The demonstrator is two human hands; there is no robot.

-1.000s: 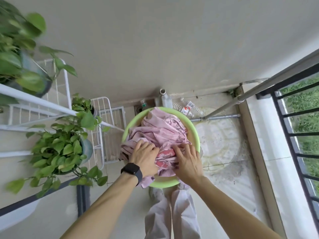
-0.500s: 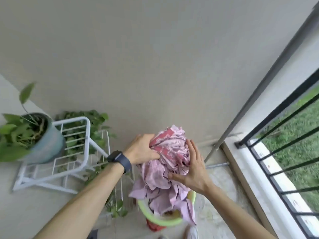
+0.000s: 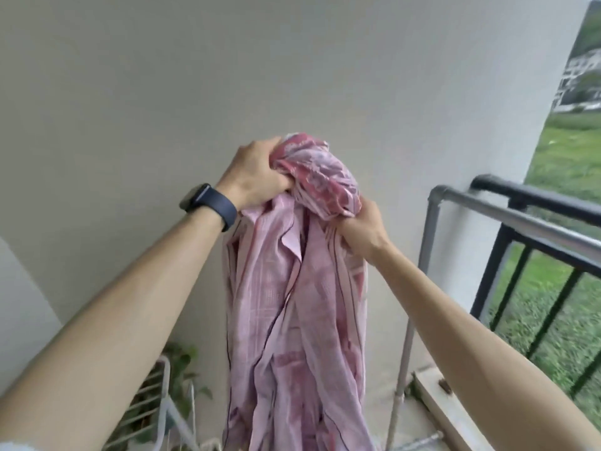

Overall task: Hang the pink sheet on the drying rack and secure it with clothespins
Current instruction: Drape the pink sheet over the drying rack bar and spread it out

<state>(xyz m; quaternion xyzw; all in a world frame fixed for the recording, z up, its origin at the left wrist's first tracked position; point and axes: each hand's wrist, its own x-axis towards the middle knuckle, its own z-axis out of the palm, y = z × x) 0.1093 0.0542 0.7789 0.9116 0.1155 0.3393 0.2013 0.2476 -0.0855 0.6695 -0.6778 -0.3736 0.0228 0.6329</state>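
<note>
One white wire stand (image 3: 166,405), lower left: thin painted rods, partly cut off by the frame edge. One leafy green plant (image 3: 180,360) just behind it, against the pale plain wall.

One dark wristwatch (image 3: 210,202) with a smooth band, on the left wrist.

Two bare hands. Left hand (image 3: 257,172): fingers clenched into the upper left of the cloth bundle. Right hand (image 3: 363,232): fingers curled round a gathered fold at the bundle's lower right.

One pink sheet (image 3: 292,307), held up in the air between the two hands. Its top is a crumpled wad between the two grips; the rest falls in long loose folds down between the forearms to the bottom edge of the view. Thin, crinkled cloth, pale pink with darker rose patches and fine dark lines.

One drying rack (image 3: 428,245), right of the sheet and apart from it: round grey metal tube, an upright post joined by an elbow to a horizontal bar. The sheet is not on the bar.

One black railing (image 3: 494,271) behind it: round top rail, straight upright bars. Grass beyond.
</note>
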